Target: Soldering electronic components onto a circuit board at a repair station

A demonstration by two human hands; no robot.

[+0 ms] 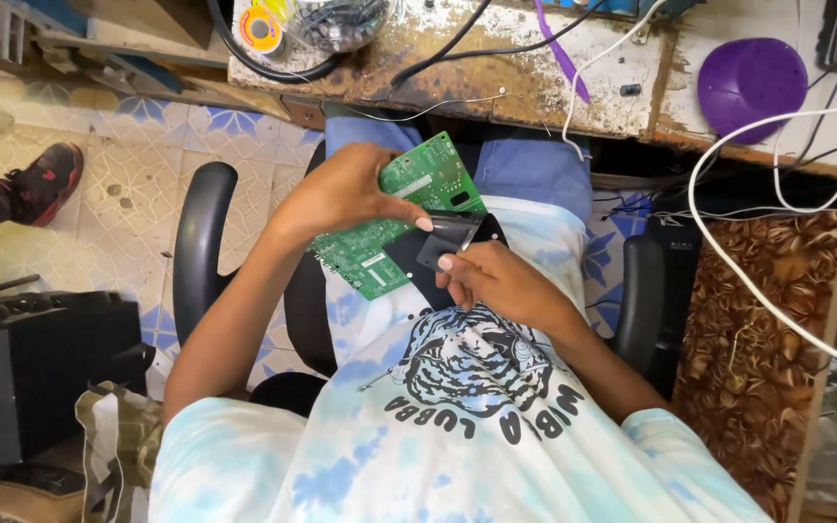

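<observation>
A green circuit board (424, 184) is held over my lap, tilted, in front of my chest. My left hand (341, 192) grips its upper left side, thumb laid across the board. My right hand (496, 279) pinches a thin black sheet (446, 242) that lies on the board's lower right part, fingers closed on its edge. Both hands sit close together above my pale blue printed shirt.
A worn wooden workbench (525, 82) lies ahead with black and white cables, a solder spool (262, 27), a bowl of small parts (341, 21) and a purple cup (750, 82). Black chair armrests (201, 242) flank me. Another person's shoe (46, 179) rests on the tiled floor.
</observation>
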